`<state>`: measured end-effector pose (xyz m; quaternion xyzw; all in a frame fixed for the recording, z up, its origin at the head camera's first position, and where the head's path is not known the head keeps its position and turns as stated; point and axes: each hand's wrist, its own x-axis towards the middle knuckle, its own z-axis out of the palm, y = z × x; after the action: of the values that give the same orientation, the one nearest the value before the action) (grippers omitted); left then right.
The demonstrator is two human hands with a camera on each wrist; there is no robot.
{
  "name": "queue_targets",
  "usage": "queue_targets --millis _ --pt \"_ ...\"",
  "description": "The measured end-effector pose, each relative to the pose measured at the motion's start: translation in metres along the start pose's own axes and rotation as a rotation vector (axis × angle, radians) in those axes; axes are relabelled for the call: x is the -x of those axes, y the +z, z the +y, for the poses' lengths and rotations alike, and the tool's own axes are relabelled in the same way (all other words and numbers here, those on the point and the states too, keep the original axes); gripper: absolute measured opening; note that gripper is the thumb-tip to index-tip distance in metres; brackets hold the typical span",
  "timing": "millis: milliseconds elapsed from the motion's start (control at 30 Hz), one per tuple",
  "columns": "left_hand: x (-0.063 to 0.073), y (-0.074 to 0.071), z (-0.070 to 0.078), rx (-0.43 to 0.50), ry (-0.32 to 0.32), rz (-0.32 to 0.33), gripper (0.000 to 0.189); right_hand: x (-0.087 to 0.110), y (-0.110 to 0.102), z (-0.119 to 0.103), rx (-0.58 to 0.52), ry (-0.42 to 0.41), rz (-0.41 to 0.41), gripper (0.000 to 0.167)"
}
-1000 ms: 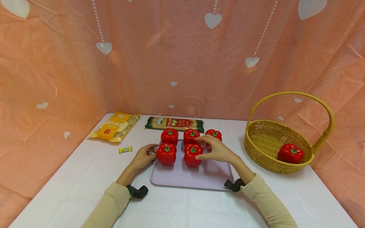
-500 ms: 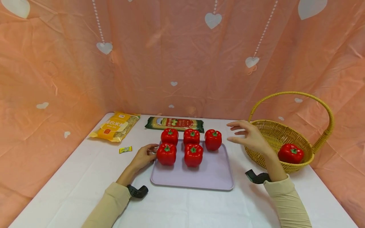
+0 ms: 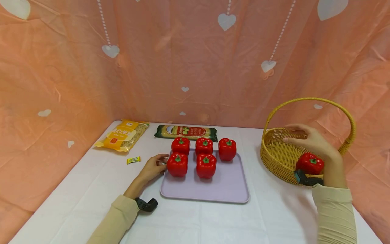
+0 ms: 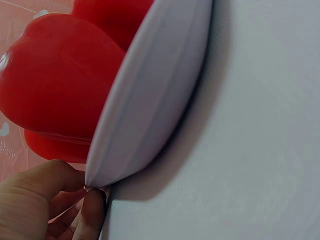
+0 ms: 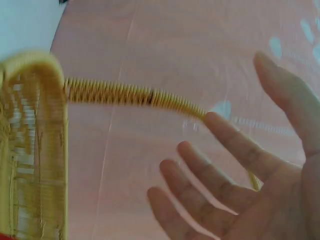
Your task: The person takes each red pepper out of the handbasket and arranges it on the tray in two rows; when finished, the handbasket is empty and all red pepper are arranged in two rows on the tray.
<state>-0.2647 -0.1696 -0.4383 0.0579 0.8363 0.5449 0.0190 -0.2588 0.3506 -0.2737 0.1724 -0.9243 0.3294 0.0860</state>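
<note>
At the left edge of the lilac tray, my left hand pinches the rim between thumb and finger, as the left wrist view shows. Several red bell peppers with green stems stand on the tray in two rows. My right hand hovers over the wicker basket, fingers spread and holding nothing. One red bell pepper lies in the basket, below the right hand. In the right wrist view the fingers are extended near the basket's handle.
Behind the tray lies a long green-ended noodle packet. A yellow bag of grain sits at the back left, with a small yellow wrapped sweet in front of it. A pink curtain hangs behind the white table.
My right hand has let go of the pepper at the tray's back right and moved right, over the basket. The left hand has stayed at the tray's edge.
</note>
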Motion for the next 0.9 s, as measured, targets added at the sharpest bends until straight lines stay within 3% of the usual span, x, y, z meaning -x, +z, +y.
queue_targets --millis 267,467,633,900 --pt "0.000 0.000 0.000 0.009 -0.022 -0.002 0.047 0.011 -0.013 0.030 0.059 0.084 -0.124 0.060" --pt "0.000 0.000 0.001 0.007 -0.019 0.000 0.046 0.015 -0.013 0.049 0.034 0.123 -0.167 0.062" --pt "0.000 -0.001 0.001 -0.003 -0.009 -0.003 0.046 0.018 -0.011 0.060 0.084 0.138 -0.248 0.063" --pt "0.000 0.000 0.000 -0.004 -0.007 0.000 0.046 0.024 -0.004 0.071 0.141 0.241 -0.347 0.072"
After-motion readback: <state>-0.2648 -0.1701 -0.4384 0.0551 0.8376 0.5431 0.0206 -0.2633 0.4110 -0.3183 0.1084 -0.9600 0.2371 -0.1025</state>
